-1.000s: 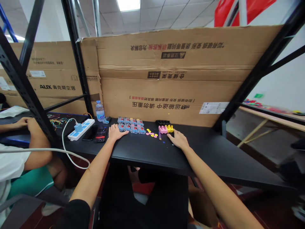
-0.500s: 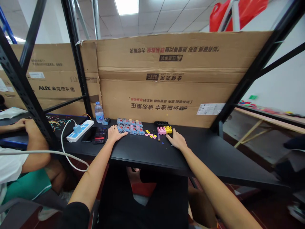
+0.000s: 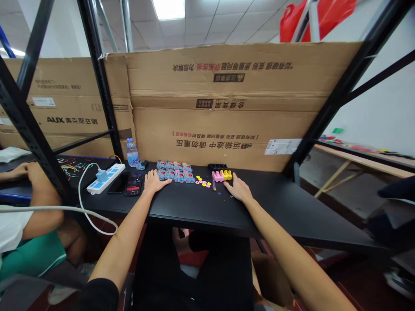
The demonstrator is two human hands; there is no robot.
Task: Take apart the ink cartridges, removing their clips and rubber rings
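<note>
My left hand (image 3: 153,182) lies flat on the black table, fingers spread, just left of two rows of small clear-blue packages (image 3: 174,171) with red marks. My right hand (image 3: 238,188) also rests flat, thumb out, its fingertips close to a yellow toothed piece (image 3: 227,175). A pink toothed piece (image 3: 217,176) sits beside the yellow one, with black toothed pieces (image 3: 217,167) behind. Between my hands are several small pink and yellow rings (image 3: 203,183), some small black parts, and a short purple stick-like piece (image 3: 214,185). Neither hand holds anything.
Left of my left hand are two phones (image 3: 133,185), a white power strip (image 3: 106,178) with a cable, and a water bottle (image 3: 132,153). Cardboard (image 3: 207,125) walls the table's back between black metal posts. Another person's arm (image 3: 42,183) rests at the far left.
The whole view has shifted slightly left. Both hands stay flat in the same places on the table, and the small parts have not moved.
</note>
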